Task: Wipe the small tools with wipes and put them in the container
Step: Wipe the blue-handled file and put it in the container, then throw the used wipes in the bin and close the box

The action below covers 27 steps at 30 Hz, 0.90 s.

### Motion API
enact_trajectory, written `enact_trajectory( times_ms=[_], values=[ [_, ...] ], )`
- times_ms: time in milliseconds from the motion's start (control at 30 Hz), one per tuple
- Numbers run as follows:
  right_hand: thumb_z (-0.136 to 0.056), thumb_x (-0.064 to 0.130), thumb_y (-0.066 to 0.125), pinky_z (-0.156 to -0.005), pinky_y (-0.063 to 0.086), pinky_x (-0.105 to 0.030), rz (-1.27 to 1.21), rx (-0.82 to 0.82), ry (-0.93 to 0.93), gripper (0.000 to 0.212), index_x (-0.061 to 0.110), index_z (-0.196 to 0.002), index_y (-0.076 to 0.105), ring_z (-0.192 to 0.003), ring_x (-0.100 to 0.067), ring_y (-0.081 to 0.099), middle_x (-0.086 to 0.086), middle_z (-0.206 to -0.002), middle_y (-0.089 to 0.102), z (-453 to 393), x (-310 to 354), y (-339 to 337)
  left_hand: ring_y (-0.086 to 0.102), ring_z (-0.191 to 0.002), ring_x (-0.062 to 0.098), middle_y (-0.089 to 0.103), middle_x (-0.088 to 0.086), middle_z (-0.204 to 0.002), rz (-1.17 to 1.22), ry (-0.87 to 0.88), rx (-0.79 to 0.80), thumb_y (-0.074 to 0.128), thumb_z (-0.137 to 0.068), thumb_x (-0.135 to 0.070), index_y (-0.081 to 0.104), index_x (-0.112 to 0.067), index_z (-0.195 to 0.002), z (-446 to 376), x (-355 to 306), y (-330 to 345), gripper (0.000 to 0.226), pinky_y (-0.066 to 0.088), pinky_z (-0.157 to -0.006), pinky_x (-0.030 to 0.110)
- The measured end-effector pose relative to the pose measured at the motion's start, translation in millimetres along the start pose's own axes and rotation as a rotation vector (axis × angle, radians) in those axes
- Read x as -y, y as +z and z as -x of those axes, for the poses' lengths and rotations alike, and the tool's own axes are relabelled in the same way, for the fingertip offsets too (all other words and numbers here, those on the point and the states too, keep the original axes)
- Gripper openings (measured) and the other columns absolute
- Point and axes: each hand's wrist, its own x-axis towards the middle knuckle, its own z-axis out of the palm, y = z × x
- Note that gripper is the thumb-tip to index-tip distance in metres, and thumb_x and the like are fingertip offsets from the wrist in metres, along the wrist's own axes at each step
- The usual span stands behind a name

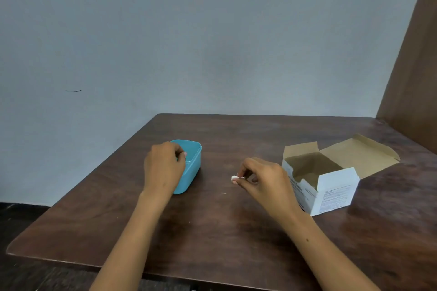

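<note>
The right hand [262, 179] hovers low over the middle of a dark wooden surface [236, 231], its thumb and first fingers pinched together on a small white wad [234, 177] — most likely a crumpled wipe, though it is too small to be sure. Only the wad's tip shows beyond the fingertips.

The left hand [163, 168] is at the near left rim of a small blue container [192, 168], fingers curled inward with the tips over the opening. Whether it holds one of the small tools cannot be told; nothing shows between the fingers, and the curl hides the palm. No tool is visible anywhere on the surface, and the part of the container's inside that shows looks bare.

To the right of the right hand, close beside it, stands an open white cardboard box [331, 186] with its brown flaps folded back, printed text on its sides. Its contents are not visible.

A judgement on handling: the wad looks soft, nearly weightless and easily squashed, so a light fingertip pinch suits it. The container looks like thin, light plastic — likely to slide if nudged, so steadying it by the rim or wall would make sense when dropping something in.
</note>
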Motion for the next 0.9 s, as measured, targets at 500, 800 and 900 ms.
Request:
enact_trajectory(
  times_ms=[500,800,900],
  values=[
    [-0.078,0.018,0.076,-0.056,0.053,-0.033,0.003,-0.149,0.062,0.016,0.012,-0.074,0.062,-0.064,-0.011,0.06,0.001,-0.072,0.066,-2.3,4.2,-11.3,0.067,-0.088,0.014,0.074,0.002,-0.097,0.314,0.173,-0.071,0.063,-0.09,-0.015,0.07,-0.012,-0.107,45.4,-56.4,14.6,0.018,0.051,-0.073,0.025],
    [-0.073,0.014,0.079,-0.062,0.052,-0.02,-0.079,-0.279,0.371,0.015,0.012,-0.069,0.065,-0.067,-0.005,0.064,0.005,-0.068,0.068,49.2,27.4,-72.2,0.067,-0.09,0.01,0.073,0.0,-0.099,0.6,0.225,-0.056,0.06,-0.091,-0.012,0.071,-0.01,-0.105,112.8,-103.8,7.1,0.017,0.055,-0.079,0.027],
    [-0.072,0.014,0.08,-0.061,0.051,-0.012,-0.049,-0.377,0.402,0.014,0.014,-0.071,0.066,-0.068,-0.001,0.065,0.011,-0.068,0.067,107.9,47.4,-105.4,0.064,-0.09,0.001,0.073,-0.004,-0.099,0.699,0.265,-0.011,0.061,-0.091,-0.012,0.071,-0.011,-0.104,153.6,-126.0,6.8,0.017,0.048,-0.078,0.008]
  ],
)
